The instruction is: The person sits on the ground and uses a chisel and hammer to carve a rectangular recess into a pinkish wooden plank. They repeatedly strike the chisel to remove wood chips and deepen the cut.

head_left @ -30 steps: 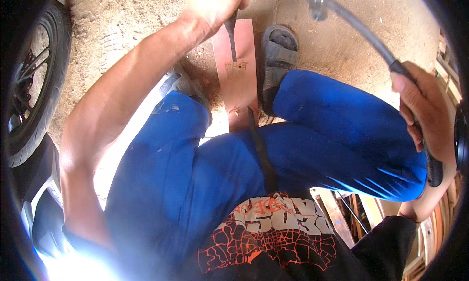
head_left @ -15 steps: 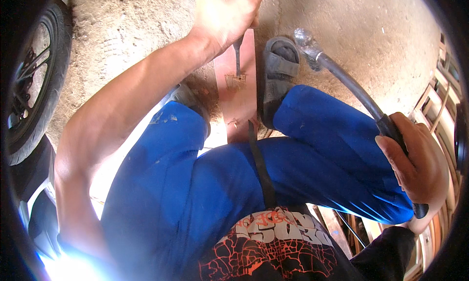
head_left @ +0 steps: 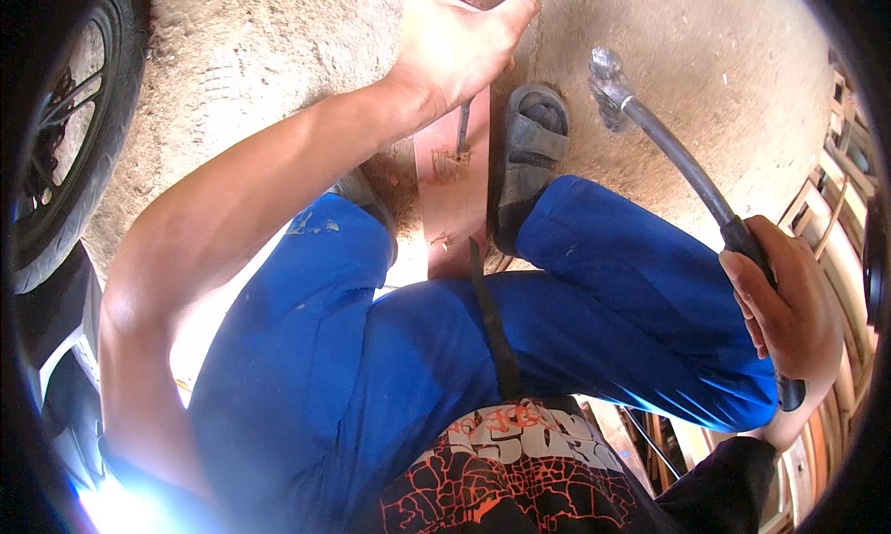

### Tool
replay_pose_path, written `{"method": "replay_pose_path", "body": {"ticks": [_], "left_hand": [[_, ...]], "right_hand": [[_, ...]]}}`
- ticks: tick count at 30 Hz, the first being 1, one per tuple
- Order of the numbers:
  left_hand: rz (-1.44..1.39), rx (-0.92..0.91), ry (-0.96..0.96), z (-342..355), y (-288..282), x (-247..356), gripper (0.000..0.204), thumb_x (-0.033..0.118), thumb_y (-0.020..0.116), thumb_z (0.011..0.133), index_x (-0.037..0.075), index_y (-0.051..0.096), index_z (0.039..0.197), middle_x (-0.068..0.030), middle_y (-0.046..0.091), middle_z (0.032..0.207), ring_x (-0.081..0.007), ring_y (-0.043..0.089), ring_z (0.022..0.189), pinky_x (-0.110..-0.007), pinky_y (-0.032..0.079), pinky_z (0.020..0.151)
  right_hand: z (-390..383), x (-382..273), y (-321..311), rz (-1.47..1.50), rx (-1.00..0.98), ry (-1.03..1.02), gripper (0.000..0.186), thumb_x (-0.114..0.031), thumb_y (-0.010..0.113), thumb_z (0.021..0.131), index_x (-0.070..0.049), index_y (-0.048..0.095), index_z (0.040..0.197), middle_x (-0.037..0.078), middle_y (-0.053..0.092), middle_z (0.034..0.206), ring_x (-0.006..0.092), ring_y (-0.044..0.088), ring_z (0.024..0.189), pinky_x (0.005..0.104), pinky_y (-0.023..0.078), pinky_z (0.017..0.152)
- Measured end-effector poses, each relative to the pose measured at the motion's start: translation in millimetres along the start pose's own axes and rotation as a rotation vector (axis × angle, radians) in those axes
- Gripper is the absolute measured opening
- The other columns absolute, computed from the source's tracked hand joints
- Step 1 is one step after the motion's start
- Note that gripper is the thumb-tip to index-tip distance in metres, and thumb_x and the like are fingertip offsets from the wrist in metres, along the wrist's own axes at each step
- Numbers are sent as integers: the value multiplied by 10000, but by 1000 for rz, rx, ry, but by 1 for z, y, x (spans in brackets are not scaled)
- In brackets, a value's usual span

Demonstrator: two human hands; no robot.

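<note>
Your left hand (head_left: 459,42) was stretched far forward, fingers (head_left: 509,14) clenched in a fist; your right hand (head_left: 789,311) was curled shut beside your knee.

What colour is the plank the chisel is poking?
The plank is reddish-brown, seen in the head view, under the chisel in the left hand.

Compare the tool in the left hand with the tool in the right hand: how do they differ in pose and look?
The chisel in the left hand stands roughly upright, its thin blade tip on the reddish wooden plank; the hammer in the right hand is raised off the plank, slanting out to the side. The chisel is short with a wooden handle; the hammer is long, with a black grip and a metal head. Both are gripped in closed fists.
</note>
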State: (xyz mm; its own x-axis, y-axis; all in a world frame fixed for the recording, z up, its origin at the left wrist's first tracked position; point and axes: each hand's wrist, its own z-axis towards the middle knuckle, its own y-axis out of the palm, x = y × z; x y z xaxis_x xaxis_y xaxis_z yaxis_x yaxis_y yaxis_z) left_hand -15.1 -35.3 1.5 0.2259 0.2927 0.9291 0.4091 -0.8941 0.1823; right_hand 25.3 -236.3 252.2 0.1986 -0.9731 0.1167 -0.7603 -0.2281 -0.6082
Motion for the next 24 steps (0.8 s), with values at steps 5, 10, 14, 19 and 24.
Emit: {"method": "replay_pose_path", "body": {"ticks": [5,10,14,19,24], "left_hand": [[34,15,160,4,1,-19,173,125,620,911,56,631,752,14,577,599,-79,521,508,-295,423,479],[136,-42,-120,-3,3,12,170,146,625,888,38,637,757,-47,609,629,-122,584,603,-332,467,561],[261,-79,95,-5,3,6,449,333,632,833,53,655,1183,-221,722,908,-348,710,851,-377,565,845],[373,-19,83,2,5,-4,453,336,630,833,14,660,1151,-210,711,854,-313,706,808,-381,570,807],[298,-115,-11,-3,-2,3,396,324,655,865,-9,672,1080,-139,698,769,-218,676,635,-346,578,638]], "right_hand": [[-1,-18,-1,483,68,133,213,-252,552,983,-56,592,908,-14,451,567,53,345,399,232,245,384],[-8,13,-6,982,154,-228,375,-405,438,1046,-33,484,1052,-26,425,551,38,357,329,184,265,285],[-10,6,-12,1115,25,-415,359,-460,400,1067,-103,373,1074,-17,419,571,54,411,328,172,364,273],[-6,-45,-1,834,126,-46,340,-470,392,1072,-138,452,1028,-58,385,560,18,369,341,164,291,274],[-4,-31,-15,1106,87,-60,364,-417,476,1043,-76,528,929,-27,400,511,53,327,316,212,211,269]]}}
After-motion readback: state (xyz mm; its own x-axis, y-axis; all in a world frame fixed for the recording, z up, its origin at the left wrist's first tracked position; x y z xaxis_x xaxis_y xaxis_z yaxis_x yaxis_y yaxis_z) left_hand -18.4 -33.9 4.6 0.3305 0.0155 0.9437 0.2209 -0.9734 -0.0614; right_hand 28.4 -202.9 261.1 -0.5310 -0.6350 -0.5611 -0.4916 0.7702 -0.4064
